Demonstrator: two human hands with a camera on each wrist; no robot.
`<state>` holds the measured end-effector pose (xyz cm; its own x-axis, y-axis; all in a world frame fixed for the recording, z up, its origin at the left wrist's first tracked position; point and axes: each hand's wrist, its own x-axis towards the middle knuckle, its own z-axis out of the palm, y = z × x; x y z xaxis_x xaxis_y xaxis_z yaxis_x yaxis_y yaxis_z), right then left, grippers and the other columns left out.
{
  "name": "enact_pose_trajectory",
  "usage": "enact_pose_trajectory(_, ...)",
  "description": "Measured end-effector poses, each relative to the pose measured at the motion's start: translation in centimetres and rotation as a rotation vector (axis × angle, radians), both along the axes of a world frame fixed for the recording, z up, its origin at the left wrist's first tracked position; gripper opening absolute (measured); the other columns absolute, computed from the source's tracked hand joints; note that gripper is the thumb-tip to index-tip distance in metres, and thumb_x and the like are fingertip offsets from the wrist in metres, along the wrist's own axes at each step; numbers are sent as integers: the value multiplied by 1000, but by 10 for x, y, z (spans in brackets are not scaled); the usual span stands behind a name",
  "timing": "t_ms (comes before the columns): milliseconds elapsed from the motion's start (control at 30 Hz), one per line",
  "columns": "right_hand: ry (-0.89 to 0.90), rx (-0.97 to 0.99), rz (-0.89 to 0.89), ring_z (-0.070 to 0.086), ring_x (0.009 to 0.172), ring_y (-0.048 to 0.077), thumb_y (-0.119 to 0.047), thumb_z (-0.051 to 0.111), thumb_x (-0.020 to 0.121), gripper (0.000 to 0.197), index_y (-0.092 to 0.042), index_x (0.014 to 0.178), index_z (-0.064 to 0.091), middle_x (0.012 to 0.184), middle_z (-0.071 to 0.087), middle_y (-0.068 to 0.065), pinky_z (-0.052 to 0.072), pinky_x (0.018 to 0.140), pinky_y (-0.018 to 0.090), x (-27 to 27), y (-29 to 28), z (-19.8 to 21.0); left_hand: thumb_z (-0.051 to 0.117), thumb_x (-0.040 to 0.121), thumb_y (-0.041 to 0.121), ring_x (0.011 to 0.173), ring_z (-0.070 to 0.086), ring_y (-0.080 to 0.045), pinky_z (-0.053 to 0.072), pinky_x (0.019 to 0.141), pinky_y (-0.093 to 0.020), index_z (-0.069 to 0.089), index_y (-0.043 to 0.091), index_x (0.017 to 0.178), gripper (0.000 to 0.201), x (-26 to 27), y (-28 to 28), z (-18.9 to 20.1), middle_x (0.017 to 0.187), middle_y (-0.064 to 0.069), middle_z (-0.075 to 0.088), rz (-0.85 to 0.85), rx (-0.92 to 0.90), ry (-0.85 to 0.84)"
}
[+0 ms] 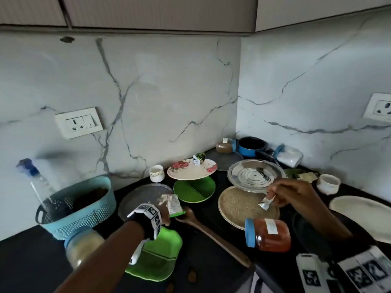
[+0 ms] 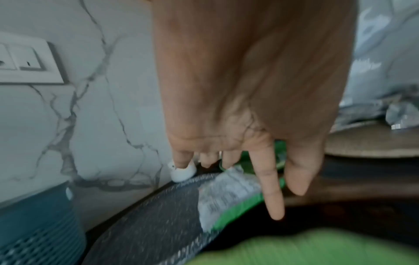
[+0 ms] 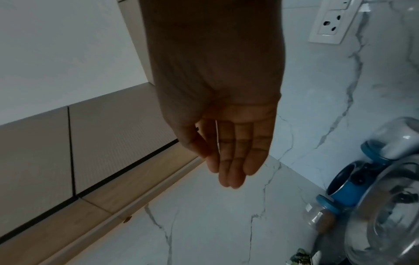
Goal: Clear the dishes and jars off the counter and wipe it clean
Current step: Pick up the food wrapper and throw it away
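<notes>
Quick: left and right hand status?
Left hand: open, fingers straight over the white-green packet, no grip seen.
Right hand: closed, pinching a foil wrapper.

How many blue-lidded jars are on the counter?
4: cream jar front left; red jar front right; brown jar in back corner; white jar beside blue pot. Others may be hidden.

Glossy steel plate (image 1: 243,176), wooden spoon (image 1: 211,234)

White socket plate (image 1: 78,123) on veined marble wall (image 1: 169,85)
</notes>
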<state>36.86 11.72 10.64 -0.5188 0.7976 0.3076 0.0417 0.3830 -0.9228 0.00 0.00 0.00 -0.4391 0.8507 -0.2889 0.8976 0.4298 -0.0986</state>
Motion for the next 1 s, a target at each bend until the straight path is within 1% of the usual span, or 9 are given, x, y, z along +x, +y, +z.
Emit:
enact_pose_trajectory(100,6,-42,32,66,57,19,-33,63,82,24,-11,78,73,74,71,14,53,53,20,9,13,-7,50,86,52,145,2,-30,9,118,-44,-4,24,150,88,-2,-5,-21,158,-9,-3,133,-58,60)
enact_pose_trajectory(200,39,-99,15,64,54,23,4,53,89,31,-13,73,73,71,70,17,52,52,21,16,26,-22,41,91,48,146,2,-25,3,117,-46,-3,26,150,77,-3,-9,-29,158,-5,-1,227,-57,18)
enact_pose_trajectory(367,51,-128,110,64,57,22,7,50,90,31,-10,76,73,71,70,17,53,53,25,18,34,-14,38,95,31,138,30,-25,26,109,-45,30,18,145,52,25,-6,26,154,-6,24,254,157,-130)
enact_pose_trajectory(467,47,-59,150,64,59,21,5,50,90,24,-7,81,69,74,71,13,53,53,25,5,39,0,53,93,11,114,56,-26,38,82,-23,54,2,128,36,44,-17,70,128,-16,57,283,589,-393)
enact_pose_trajectory(533,13,-10,141,64,59,16,3,53,90,23,-9,79,69,71,71,8,52,53,25,-16,48,8,62,87,9,76,66,-7,35,58,-20,64,5,118,31,47,-29,85,96,-16,71,354,866,-422)
enact_pose_trajectory(567,-13,-6,147,63,59,13,3,54,90,23,-11,78,69,68,71,4,51,53,23,-29,54,10,64,85,8,51,53,4,30,48,-17,67,7,113,28,45,-35,86,70,-9,71,390,1008,-456)
enact_pose_trajectory(633,-99,-23,208,63,63,9,0,54,91,23,-16,79,67,69,70,-2,50,54,18,-61,70,12,66,83,4,36,32,-1,21,39,-12,70,6,107,25,43,-40,86,39,7,49,436,1170,-544)
enact_pose_trajectory(800,-532,-108,444,56,100,13,-18,51,95,28,-14,122,57,107,59,-2,49,79,25,-146,115,13,68,79,-3,49,49,13,38,49,-2,69,22,98,32,28,-36,87,65,11,67,460,1340,-708)
enact_pose_trajectory(1000,-798,-170,389,53,118,26,-17,55,92,38,-10,129,53,129,54,12,49,77,28,-255,168,-7,62,86,4,54,50,1,40,46,-5,65,21,114,32,-17,-10,75,64,2,65,550,1421,-836)
